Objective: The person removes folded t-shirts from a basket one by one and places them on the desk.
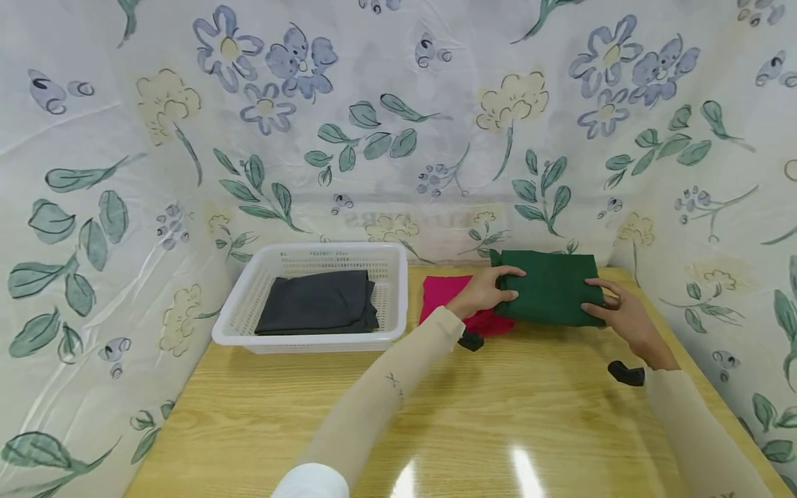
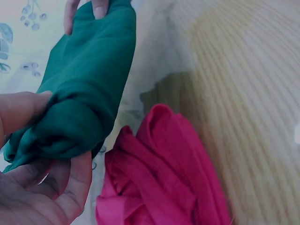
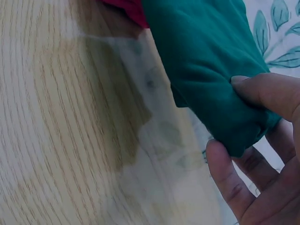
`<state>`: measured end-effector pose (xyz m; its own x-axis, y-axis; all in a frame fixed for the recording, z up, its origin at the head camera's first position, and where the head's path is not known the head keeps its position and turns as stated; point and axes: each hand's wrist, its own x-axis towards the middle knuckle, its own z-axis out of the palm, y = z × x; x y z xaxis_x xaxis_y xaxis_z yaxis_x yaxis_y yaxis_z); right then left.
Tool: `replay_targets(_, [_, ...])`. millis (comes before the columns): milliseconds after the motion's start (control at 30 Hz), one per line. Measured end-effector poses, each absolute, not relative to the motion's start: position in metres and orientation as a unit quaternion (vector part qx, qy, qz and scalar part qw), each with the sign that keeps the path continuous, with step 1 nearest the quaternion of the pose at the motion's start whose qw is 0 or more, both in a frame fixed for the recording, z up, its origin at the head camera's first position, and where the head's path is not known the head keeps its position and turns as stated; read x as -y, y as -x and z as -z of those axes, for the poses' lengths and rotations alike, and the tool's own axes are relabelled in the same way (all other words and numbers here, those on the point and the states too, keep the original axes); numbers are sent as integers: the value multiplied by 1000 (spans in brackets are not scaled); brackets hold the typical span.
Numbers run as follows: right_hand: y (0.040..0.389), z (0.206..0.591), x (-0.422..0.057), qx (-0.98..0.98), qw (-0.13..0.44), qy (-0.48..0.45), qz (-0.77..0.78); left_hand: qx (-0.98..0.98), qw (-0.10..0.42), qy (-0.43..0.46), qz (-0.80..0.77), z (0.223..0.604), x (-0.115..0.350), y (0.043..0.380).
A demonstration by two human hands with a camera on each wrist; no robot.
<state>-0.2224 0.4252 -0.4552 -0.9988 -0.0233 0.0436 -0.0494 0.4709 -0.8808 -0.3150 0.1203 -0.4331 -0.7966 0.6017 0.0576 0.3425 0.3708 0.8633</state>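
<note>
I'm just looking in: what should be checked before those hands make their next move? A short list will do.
1. Left hand gripping one end of the green cloth: ok.
2. Right hand gripping the other end: ok.
3. Green cloth clear of the table: ok, its shadow falls below it.
4. Pink cloth lying flat: not ok, it is bunched.
5. Basket empty: not ok, the black cloth lies in it.
6. Green cloth's underside neat: cannot tell, hidden.
</note>
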Motion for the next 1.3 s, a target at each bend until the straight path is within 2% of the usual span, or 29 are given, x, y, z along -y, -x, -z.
replay_targets(433, [225,457,-442,863,-4,-2,-505,-817,141,-266,-492,440,-139,313])
replay_targets(767, [223,461,-445,862,9,8,-506,-792,176,-206,-547,450,-154,305])
replay_targets(1300, [229,475,-451,862,15,40,-505,-806,205,-208,-515,456,-171,302])
